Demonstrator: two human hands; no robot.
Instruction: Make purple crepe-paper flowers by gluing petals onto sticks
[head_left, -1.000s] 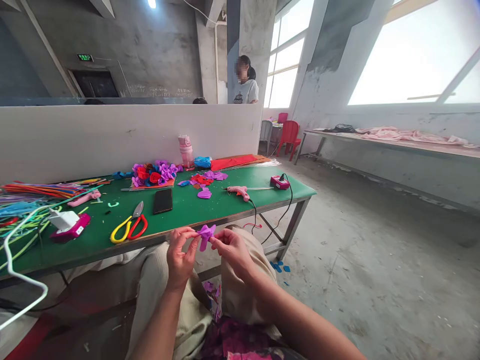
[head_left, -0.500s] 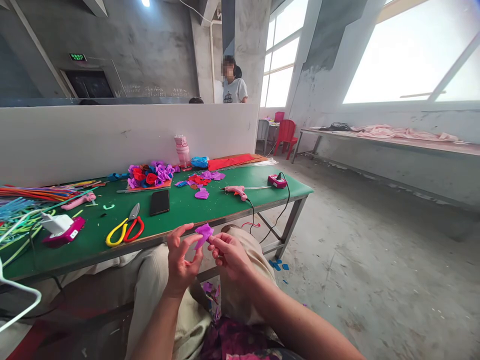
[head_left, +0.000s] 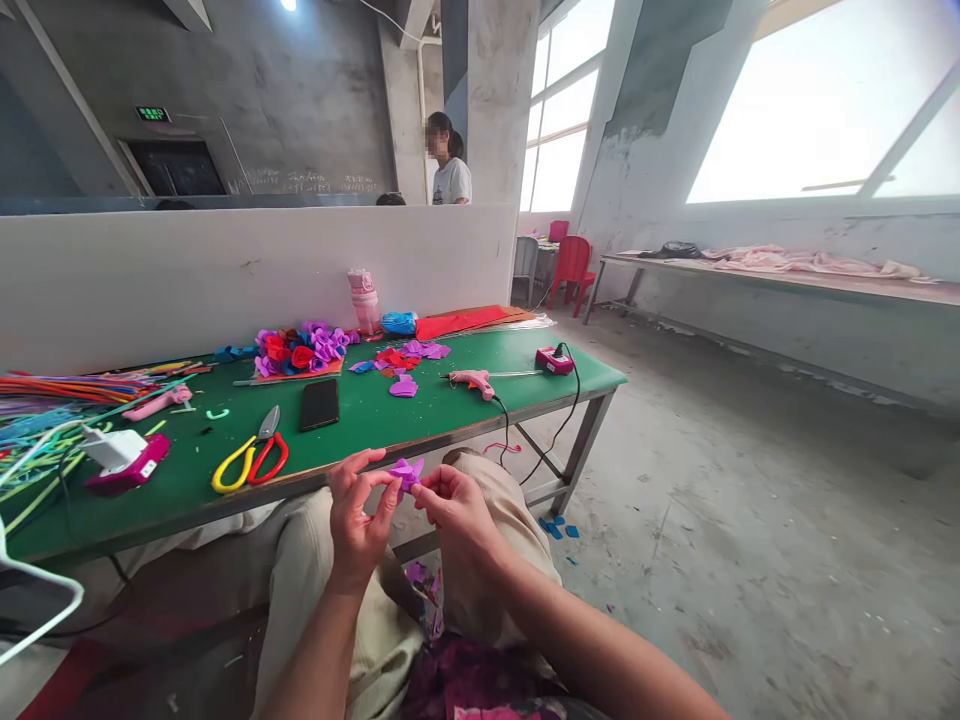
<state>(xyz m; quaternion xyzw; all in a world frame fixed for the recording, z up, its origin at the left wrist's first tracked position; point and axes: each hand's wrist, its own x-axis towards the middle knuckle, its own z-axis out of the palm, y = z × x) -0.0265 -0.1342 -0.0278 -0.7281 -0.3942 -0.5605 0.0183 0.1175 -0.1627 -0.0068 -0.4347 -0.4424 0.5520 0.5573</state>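
A small purple paper flower [head_left: 406, 474] is pinched between my two hands, just past the near edge of the green table. My left hand [head_left: 362, 515] grips its left side between thumb and index finger, the other fingers raised. On its lower right, my right hand [head_left: 456, 508] pinches with thumb and forefinger. On the table beyond lie purple petals [head_left: 403, 386], a pile of red and purple pieces [head_left: 397, 361], a pink glue gun [head_left: 474, 381] and a heap of finished purple, red and blue flowers [head_left: 304, 350].
Scissors [head_left: 251, 460] with yellow and red handles and a black phone [head_left: 320, 404] lie on the green table [head_left: 375, 425]. Coloured stems [head_left: 82, 385], a white plug [head_left: 112, 447] and a pink bottle [head_left: 364, 302] are there too. A person [head_left: 450, 165] stands behind the partition [head_left: 187, 270].
The purple flower has turned and its petals now spread out more. My left fingertips have closed in on it. The person behind the partition has shifted left.
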